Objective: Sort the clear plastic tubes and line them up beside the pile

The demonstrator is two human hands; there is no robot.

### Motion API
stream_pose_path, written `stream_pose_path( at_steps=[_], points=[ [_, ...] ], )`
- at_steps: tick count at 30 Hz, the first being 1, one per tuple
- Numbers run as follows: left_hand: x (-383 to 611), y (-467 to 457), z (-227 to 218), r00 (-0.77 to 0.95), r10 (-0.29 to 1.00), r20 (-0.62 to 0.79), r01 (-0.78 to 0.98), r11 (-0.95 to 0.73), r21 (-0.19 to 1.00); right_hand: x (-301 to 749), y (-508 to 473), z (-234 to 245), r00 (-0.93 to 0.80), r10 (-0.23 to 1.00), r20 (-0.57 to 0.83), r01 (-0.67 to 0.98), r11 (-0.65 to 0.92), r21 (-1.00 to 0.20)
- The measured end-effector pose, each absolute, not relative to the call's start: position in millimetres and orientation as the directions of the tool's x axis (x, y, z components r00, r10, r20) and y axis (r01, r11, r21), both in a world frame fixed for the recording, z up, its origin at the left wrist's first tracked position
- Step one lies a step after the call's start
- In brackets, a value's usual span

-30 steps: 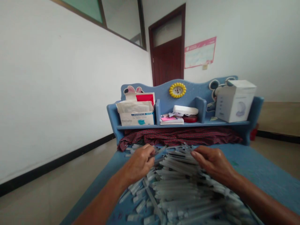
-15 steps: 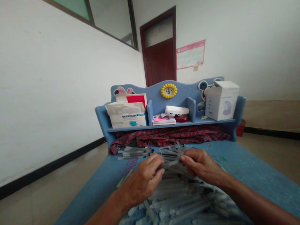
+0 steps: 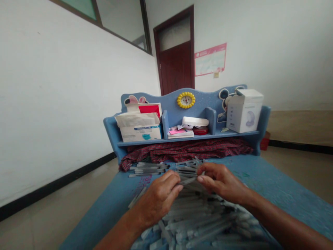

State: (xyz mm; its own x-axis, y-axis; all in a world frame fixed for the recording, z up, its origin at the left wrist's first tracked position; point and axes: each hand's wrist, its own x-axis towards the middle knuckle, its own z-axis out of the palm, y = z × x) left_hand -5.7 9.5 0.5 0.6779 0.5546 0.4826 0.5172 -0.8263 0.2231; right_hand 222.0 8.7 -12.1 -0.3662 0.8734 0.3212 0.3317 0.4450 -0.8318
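Observation:
My left hand [image 3: 162, 194] is closed, thumb and forefinger pinching a slim translucent grey pen [image 3: 188, 181] over the pile. The pen points right, and its far end reaches the fingertips of my right hand [image 3: 221, 180]. The thumb and forefinger of that hand are bent together around the pen's end; exactly how they grip it is blurred. Below both hands spreads a large heap of similar pens [image 3: 197, 218], some with dark parts. Behind the hands lie a row of pens [image 3: 148, 168] on the left and a looser bunch [image 3: 186, 169] in the middle.
The blue table [image 3: 104, 211] carries a blue shelf [image 3: 166, 140] at its back. On it stand a mask box [image 3: 140, 134], papers, a red round tin [image 3: 200, 131] and a white box [image 3: 244, 111]. Checked red cloth [image 3: 187, 150] lies bunched beneath the shelf.
My right forefinger and thumb have shifted slightly left around the pen's end and look a little less tightly pressed. My left hand stays almost in place. The view has shifted slightly.

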Motion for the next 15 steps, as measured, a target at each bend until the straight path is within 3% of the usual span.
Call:
stream_pose_path(
  at_steps=[3, 8, 13, 15],
  points=[
    [-6.0, 9.1, -0.9, 0.689, 0.549, 0.472, 0.514, -0.830, 0.215, 220.7, 6.7, -9.5, -0.352, 0.875, 0.333, 0.402, 0.463, -0.790],
    [-5.4, 9.1, -1.4, 0.682, 0.561, 0.469, 0.524, -0.822, 0.221, 219.8, 6.0, -9.7, -0.403, 0.892, 0.203, 0.234, 0.315, -0.920],
    [-4.7, 8.7, -1.3, 0.685, 0.556, 0.471, 0.524, -0.825, 0.211, 219.5, 6.5, -9.1, -0.382, 0.890, 0.250, 0.397, 0.402, -0.825],
    [-4.7, 8.5, -0.9, 0.688, 0.554, 0.470, 0.523, -0.826, 0.209, 219.2, 6.7, -8.7, -0.396, 0.895, 0.208, 0.373, 0.363, -0.854]
  ],
)
